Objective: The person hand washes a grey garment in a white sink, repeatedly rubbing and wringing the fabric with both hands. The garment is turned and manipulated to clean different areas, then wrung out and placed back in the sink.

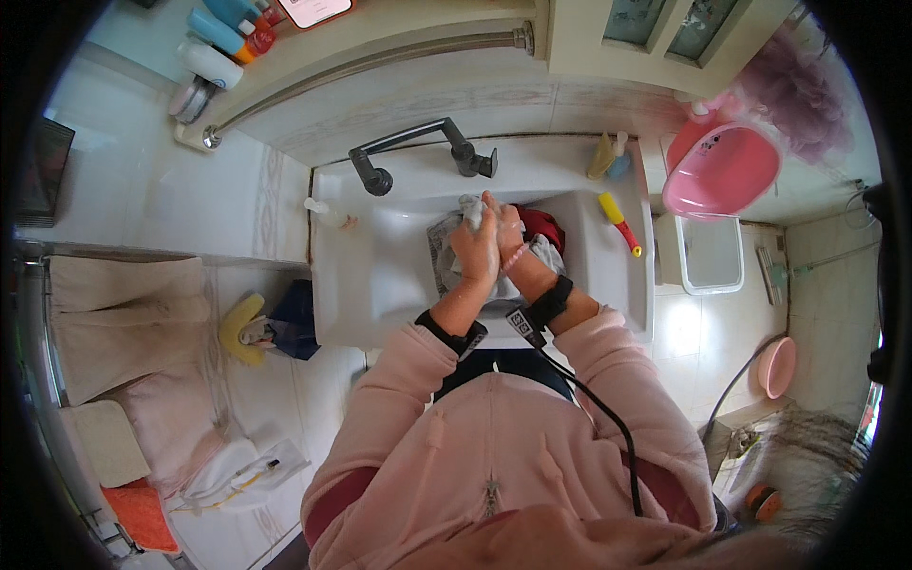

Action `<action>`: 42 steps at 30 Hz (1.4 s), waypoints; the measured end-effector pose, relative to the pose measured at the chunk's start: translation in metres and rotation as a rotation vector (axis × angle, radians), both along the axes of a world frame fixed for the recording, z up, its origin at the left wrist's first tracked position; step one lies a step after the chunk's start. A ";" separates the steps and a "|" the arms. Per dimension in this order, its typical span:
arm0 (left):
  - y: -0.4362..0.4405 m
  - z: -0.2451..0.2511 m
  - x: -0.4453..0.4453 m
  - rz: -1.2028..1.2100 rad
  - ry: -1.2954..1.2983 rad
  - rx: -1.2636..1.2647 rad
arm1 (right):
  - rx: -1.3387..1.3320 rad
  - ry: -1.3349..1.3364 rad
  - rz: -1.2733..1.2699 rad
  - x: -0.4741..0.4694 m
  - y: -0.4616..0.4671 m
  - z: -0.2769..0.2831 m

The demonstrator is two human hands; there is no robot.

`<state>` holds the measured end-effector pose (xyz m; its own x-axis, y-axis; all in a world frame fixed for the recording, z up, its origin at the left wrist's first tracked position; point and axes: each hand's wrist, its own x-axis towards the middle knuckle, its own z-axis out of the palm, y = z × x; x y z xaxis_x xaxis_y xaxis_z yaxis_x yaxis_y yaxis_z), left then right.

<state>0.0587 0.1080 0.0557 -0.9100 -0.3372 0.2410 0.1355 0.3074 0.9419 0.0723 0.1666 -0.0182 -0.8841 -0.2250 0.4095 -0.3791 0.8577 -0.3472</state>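
Note:
Over a white washbasin (370, 278), my left hand (476, 246) and my right hand (509, 226) press together around a wet grey-white cloth (471, 208), which sticks out at the fingertips. Both hands look wet. Beneath them, grey fabric (443, 249) lies bunched on the basin's ribbed part, with a dark red cloth (543, 229) at its right side. A dark swivel faucet (410, 137) stands behind the basin, its spout turned left, away from the hands. My palms and part of the cloth between them are hidden.
A yellow-and-red handled brush or tool (621, 226) lies on the right rim. Bottles (618, 160) stand at the back right corner, a pump bottle (326, 212) at the left. A pink basin (727, 171) and a white bin (709, 253) are farther right; towels (128, 313) hang left.

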 end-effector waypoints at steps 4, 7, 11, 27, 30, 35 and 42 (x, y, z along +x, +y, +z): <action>-0.004 -0.005 0.006 0.050 -0.330 0.144 | -0.974 -0.677 -0.123 0.005 0.001 -0.011; 0.002 -0.014 0.022 -0.060 -0.227 0.037 | -0.318 -0.203 -0.083 -0.002 -0.001 -0.019; -0.009 -0.032 0.019 -0.106 -0.209 -0.094 | -0.971 -0.440 -0.156 0.010 0.000 -0.015; -0.021 -0.043 0.028 -0.070 -0.349 -0.227 | -1.336 -0.530 -0.399 0.022 -0.025 0.012; -0.035 -0.031 0.021 -0.259 -0.308 -0.176 | -0.933 -0.262 -0.201 0.019 -0.028 0.013; -0.049 -0.021 0.013 -0.221 -0.431 -0.152 | -1.706 -0.454 -0.329 0.017 -0.041 -0.001; -0.058 -0.022 0.000 -0.206 -0.439 0.032 | -1.314 -0.800 -0.542 0.014 -0.052 0.005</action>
